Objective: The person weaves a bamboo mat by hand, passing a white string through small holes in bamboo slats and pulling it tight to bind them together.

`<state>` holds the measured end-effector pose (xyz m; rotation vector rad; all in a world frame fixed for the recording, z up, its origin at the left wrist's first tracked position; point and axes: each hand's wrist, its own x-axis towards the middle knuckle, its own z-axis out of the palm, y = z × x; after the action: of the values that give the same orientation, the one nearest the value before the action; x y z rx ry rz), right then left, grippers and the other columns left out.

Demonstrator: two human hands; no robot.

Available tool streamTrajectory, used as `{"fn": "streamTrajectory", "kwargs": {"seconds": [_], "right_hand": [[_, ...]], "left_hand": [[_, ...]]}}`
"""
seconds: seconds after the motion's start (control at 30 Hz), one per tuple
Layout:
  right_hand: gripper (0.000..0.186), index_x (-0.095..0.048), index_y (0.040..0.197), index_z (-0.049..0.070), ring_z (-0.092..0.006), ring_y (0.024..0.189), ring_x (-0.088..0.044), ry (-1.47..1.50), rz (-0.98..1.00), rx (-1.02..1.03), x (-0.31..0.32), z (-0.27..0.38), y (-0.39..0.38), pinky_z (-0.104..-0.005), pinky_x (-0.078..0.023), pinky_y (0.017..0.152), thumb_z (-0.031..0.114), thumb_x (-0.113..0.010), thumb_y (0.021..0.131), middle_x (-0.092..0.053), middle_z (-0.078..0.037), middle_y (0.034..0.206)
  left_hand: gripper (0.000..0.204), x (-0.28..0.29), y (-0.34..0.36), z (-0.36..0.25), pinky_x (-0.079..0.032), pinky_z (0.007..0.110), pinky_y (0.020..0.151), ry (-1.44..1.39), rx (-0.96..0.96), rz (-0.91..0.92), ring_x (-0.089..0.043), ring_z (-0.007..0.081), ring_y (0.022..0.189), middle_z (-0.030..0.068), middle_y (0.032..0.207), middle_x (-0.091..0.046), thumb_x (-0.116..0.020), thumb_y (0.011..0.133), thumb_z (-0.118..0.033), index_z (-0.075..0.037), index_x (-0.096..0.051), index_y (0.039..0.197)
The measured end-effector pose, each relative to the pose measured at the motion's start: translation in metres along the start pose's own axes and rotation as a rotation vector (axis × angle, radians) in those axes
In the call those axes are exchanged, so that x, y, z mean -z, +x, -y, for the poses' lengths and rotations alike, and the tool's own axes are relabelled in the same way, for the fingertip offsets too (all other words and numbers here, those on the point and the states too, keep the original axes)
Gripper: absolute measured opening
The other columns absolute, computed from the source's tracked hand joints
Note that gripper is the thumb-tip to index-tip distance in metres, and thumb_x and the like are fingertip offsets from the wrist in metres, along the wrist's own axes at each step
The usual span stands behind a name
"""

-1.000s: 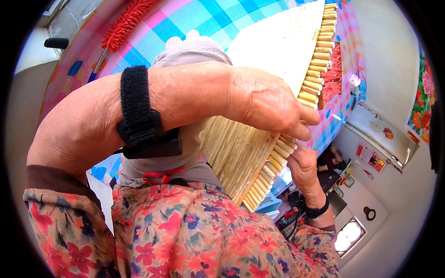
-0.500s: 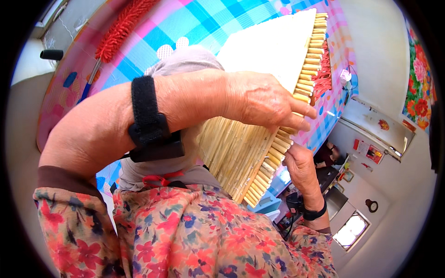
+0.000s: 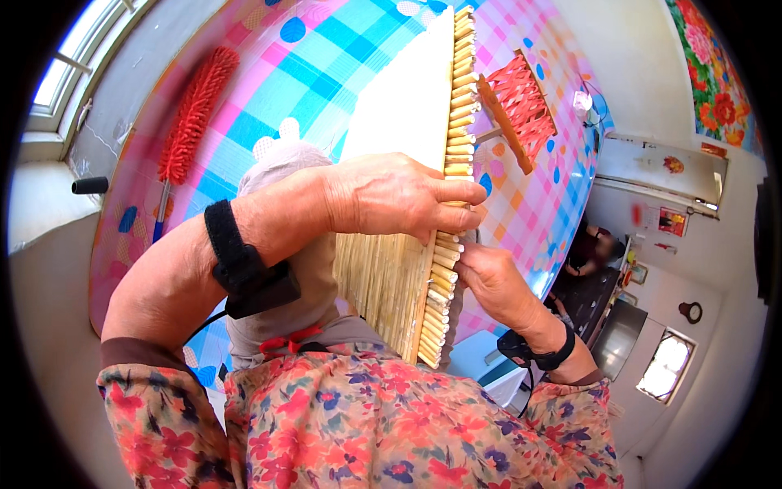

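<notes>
A flat panel of pale, straw-like stalks [image 3: 379,269], tied side by side, lies across my lap, its far part washed out by sunlight. Short, thick stalk ends line its right edge. My left hand [image 3: 399,196] reaches across the panel with its fingers hooked over that edge. Just below, my right hand [image 3: 493,281] is closed at the stalk ends from the right side, its fingertips pinched together and partly hidden by the edge. Whether a thread or other small thing is between them, I cannot make out. Both wrists wear black straps.
Beyond the panel spreads a checked pink and blue cover [image 3: 309,90]. A red fluffy duster [image 3: 199,114] lies at left, a red woven rack with a wooden frame [image 3: 521,106] at right. A blue box [image 3: 481,359] stands near my right forearm. Another person [image 3: 590,253] is in the background.
The panel and both hands have shifted left in view, and the panel's edge stands more upright. The red woven rack has come into fuller view. Both hands keep to the edge.
</notes>
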<state>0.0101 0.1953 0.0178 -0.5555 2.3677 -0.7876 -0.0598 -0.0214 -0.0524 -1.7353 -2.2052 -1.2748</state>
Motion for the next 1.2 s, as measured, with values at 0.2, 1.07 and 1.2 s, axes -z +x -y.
{"fn": "streamTrajectory", "kwargs": {"seconds": [0.2, 1.07, 1.2], "right_hand": [[0.021, -0.05, 0.109, -0.003, -0.0352, 0.081, -0.063, 0.035, -0.028, -0.081, -0.012, 0.005, 0.005, -0.0389, -0.049, 0.072, 0.003, -0.048, 0.089, -0.062, -0.019, 0.086], [0.034, -0.055, 0.115, 0.003, -0.0358, 0.087, -0.06, -0.238, -0.628, 0.119, -0.054, -0.026, -0.063, -0.0407, -0.049, 0.075, 0.007, -0.059, 0.082, -0.062, -0.016, 0.093], [0.028, -0.057, 0.11, 0.004, -0.0347, 0.085, -0.062, -0.277, -0.61, 0.215, -0.004, -0.016, -0.077, -0.0417, -0.05, 0.072, 0.007, -0.051, 0.083, -0.063, -0.016, 0.097]], "left_hand": [[0.05, 0.001, -0.001, -0.001, -0.053, 0.038, 0.071, 0.048, -0.022, -0.006, -0.061, 0.0286, 0.091, 0.0083, 0.124, -0.05, -0.069, 0.071, -0.024, -0.012, -0.052, 0.116], [0.028, 0.016, 0.019, -0.038, -0.043, 0.033, 0.07, 0.687, -0.093, 0.224, -0.052, 0.0184, 0.076, 0.0029, 0.078, -0.047, -0.067, 0.071, -0.032, -0.01, -0.054, 0.081], [0.033, 0.038, 0.039, -0.062, -0.044, 0.036, 0.073, 0.681, -0.023, 0.17, -0.055, 0.0221, 0.081, 0.0053, 0.086, -0.051, -0.07, 0.07, -0.032, -0.008, -0.054, 0.087]]}}
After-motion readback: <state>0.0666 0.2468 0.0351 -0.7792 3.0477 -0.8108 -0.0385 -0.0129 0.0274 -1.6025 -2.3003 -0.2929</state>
